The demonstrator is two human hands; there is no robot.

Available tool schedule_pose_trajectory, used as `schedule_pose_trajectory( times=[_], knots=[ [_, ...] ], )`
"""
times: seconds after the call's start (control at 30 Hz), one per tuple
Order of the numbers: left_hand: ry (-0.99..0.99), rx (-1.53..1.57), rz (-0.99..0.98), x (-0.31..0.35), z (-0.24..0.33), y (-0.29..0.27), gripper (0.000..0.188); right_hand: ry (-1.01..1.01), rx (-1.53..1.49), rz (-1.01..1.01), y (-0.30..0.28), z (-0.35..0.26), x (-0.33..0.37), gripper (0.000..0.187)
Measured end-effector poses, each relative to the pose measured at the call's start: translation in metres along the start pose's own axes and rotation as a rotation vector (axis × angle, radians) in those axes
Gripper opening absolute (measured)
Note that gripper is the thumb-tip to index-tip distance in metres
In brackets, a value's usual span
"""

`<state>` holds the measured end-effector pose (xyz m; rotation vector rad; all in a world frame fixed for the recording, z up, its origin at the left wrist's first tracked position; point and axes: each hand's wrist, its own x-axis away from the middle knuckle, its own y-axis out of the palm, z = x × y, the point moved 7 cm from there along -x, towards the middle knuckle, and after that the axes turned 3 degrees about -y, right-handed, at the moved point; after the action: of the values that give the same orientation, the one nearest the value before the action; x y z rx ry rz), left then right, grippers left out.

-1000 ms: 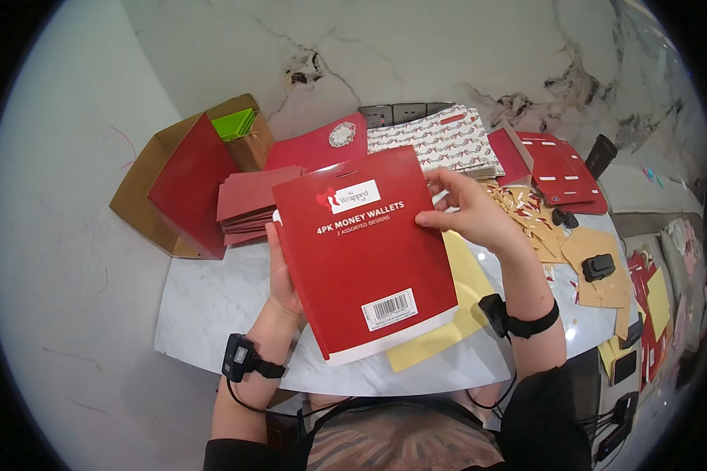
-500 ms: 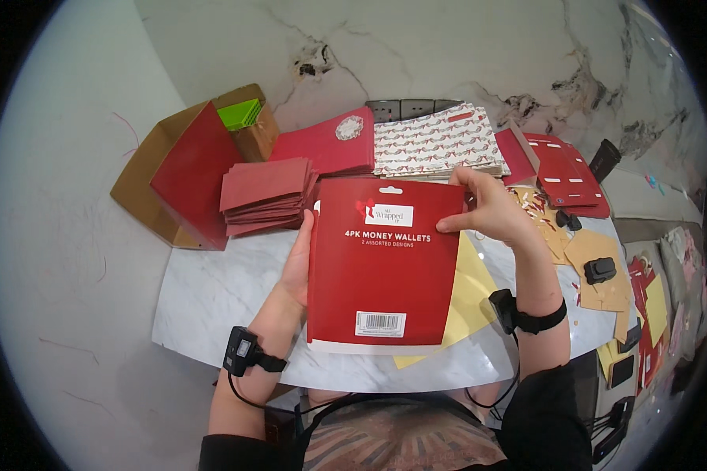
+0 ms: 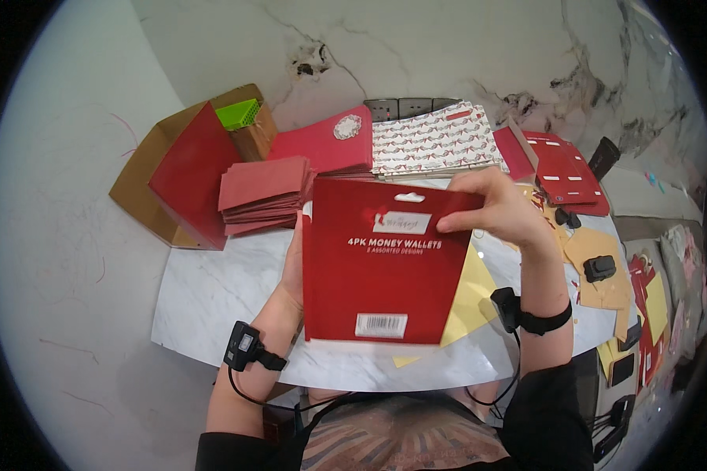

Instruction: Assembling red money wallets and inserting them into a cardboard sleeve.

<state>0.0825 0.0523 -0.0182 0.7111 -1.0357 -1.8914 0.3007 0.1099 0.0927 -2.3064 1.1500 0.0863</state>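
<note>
Head view: the flat red packet [image 3: 385, 290] is at the centre of the frame, above the surface [image 3: 204, 294]. The right hand [image 3: 507, 208] pinches its upper right corner between thumb and fingers. The left hand [image 3: 292, 263] is at its left edge; those fingers are largely hidden, so their closure cannot be told. Caution: weak left support could let the packet pivot and knock the red envelope stack [image 3: 264, 188], upper left.

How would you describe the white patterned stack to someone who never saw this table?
On the marble-patterned table, look to the far edge, beyond the right hand. Right of the red stack with the round white design lies the patterned stack; its white top with wavy rows sets it apart from its red neighbours.
</note>
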Motion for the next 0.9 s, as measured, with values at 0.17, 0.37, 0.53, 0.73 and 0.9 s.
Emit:
schedule_pose_trajectory(
  times=[0.17,0.37,0.53,0.73,0.9],
  knots=[
    [-0.252,-0.123,-0.010,0.005,-0.007,0.004,0.075,-0.489,-0.071,0.189,-0.037,-0.049,0.017,0.015],
    [0.230,-1.182,0.306,0.032,0.009,0.046,0.073,-0.548,0.267,0.133,-0.021,-0.053,0.017,0.028],
    [0.091,0.049,0.143,0.015,0.027,0.022,0.060,-0.385,0.483,0.091,0.012,-0.038,0.001,0.040],
    [0.180,-0.260,0.025,0.025,0.025,0.051,0.053,-0.249,0.401,-0.079,0.031,0.019,-0.004,0.031],
    [-0.083,-0.110,-0.120,0.021,0.024,0.031,0.078,0.188,-0.120,-0.187,0.080,0.042,-0.009,0.047]
  ],
)
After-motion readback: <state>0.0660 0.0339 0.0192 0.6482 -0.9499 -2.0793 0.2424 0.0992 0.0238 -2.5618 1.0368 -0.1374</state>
